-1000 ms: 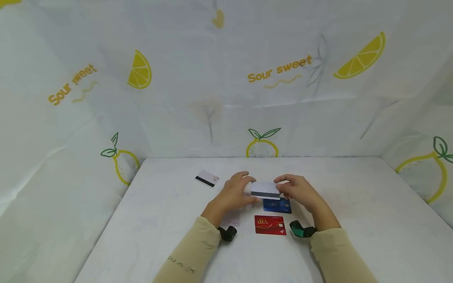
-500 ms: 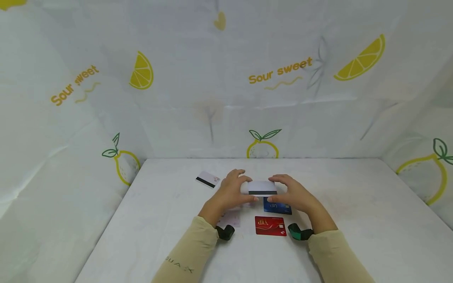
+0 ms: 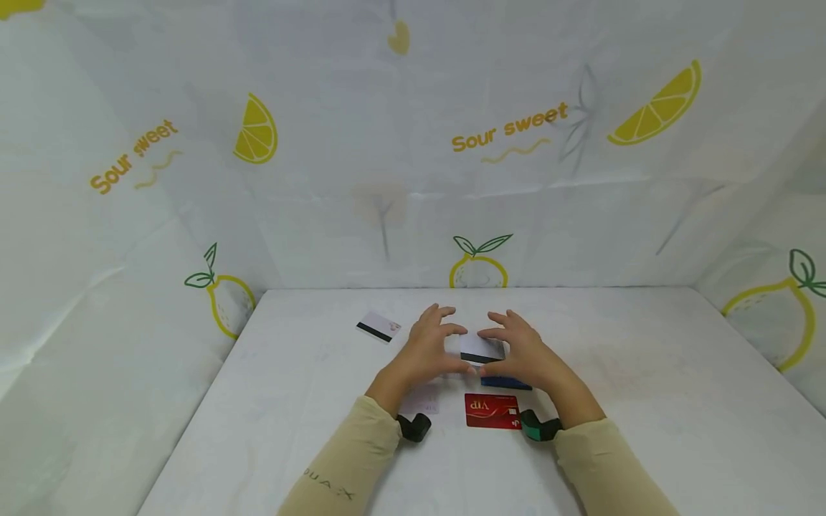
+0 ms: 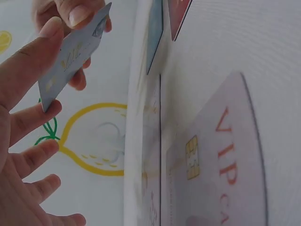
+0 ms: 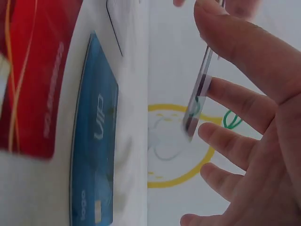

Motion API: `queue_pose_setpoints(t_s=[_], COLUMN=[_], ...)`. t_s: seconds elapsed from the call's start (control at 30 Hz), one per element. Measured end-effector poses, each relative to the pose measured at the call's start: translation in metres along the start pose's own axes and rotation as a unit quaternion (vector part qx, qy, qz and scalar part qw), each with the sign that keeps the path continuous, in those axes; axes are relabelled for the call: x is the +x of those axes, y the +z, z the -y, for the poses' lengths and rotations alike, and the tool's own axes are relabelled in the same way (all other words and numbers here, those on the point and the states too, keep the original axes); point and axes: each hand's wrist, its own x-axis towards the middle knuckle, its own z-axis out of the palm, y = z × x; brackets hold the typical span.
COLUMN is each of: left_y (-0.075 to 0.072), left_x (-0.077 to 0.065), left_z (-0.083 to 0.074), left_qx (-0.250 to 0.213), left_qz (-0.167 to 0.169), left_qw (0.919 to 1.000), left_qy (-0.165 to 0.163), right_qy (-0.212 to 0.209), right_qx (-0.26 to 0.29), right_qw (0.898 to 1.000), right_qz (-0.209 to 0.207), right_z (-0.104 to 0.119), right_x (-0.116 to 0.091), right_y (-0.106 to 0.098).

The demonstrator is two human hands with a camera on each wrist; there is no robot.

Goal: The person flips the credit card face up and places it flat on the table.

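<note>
A bank-style plastic card (image 3: 481, 347) is held up off the table between both hands. Its white back with a black stripe shows in the head view; in the left wrist view the silvery face of the card (image 4: 70, 59) carries "VIP" lettering. My left hand (image 3: 422, 351) pinches it at one end between thumb and forefinger, other fingers spread. At the opposite end my right hand (image 3: 524, 356) pinches it likewise. Below the right hand lies a blue VIP card (image 3: 506, 383), partly covered in the head view. Nearer me is a red VIP card (image 3: 492, 411).
A pale pink VIP card (image 3: 426, 398) lies by the left wrist, and another pale card is mostly hidden under the left hand. Farther left, a white striped card (image 3: 378, 327) lies on the white table (image 3: 290, 401). A lemon-printed cloth (image 3: 413, 165) rises behind.
The right hand has moved left and taken a thumb-and-forefinger hold; both hands are now closer together. The held card has turned slightly askew. The cards on the table have stayed put.
</note>
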Motion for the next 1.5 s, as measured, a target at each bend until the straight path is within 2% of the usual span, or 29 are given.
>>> queue_pose_setpoints(t_s=[0.17,0.3,0.4,0.47,0.53,0.6,0.67,0.7,0.83,1.0,1.07,1.23,1.4,1.5], left_y=[0.003,0.004,0.005,0.006,0.007,0.008,0.009,0.009,0.009,0.001,-0.004,-0.016,-0.021,-0.023], left_x=[0.001,0.001,0.000,0.000,0.000,-0.001,-0.001,-0.001,-0.001,-0.001,-0.001,-0.001,-0.002,-0.002], left_z=[-0.004,-0.004,-0.004,-0.005,-0.007,-0.011,-0.014,-0.016,-0.015,-0.007,-0.003,0.006,0.009,0.010], left_qx=[0.009,0.004,-0.012,-0.037,-0.073,-0.115,-0.148,-0.161,-0.196,-0.255,-0.266,-0.252,-0.245,-0.243], left_qz=[0.003,0.004,0.011,0.020,0.032,0.038,0.038,0.037,0.036,0.044,0.039,0.016,0.007,0.004], left_qw=[0.9999,1.0000,0.9998,0.9991,0.9967,0.9924,0.9879,0.9858,0.9785,0.9622,0.9589,0.9635,0.9663,0.9672], left_qy=[0.009,0.003,-0.006,-0.009,-0.016,-0.022,-0.029,-0.032,-0.054,-0.085,-0.092,-0.088,-0.078,-0.073], right_qy=[-0.031,-0.043,-0.036,-0.025,-0.018,-0.021,-0.027,-0.028,-0.019,-0.014,-0.005,0.009,0.013,0.025], right_qx=[-0.032,-0.030,0.032,0.104,0.206,0.292,0.364,0.387,0.410,0.418,0.410,0.377,0.343,0.306], right_qw=[0.999,0.998,0.998,0.993,0.977,0.955,0.930,0.921,0.911,0.907,0.911,0.925,0.939,0.951], right_qz=[-0.021,-0.035,-0.042,-0.045,-0.045,-0.041,-0.034,-0.033,-0.045,-0.052,-0.051,-0.041,-0.030,-0.031], right_z=[0.010,0.011,0.009,0.008,0.008,0.009,0.010,0.011,0.010,0.006,0.004,0.002,-0.001,-0.001], right_x=[-0.001,-0.001,-0.002,-0.003,-0.003,-0.002,-0.001,-0.001,-0.002,-0.002,-0.002,0.000,0.003,0.003], right_y=[0.003,0.002,0.000,-0.001,-0.001,0.000,0.002,0.003,0.004,0.003,0.003,0.004,0.009,0.010])
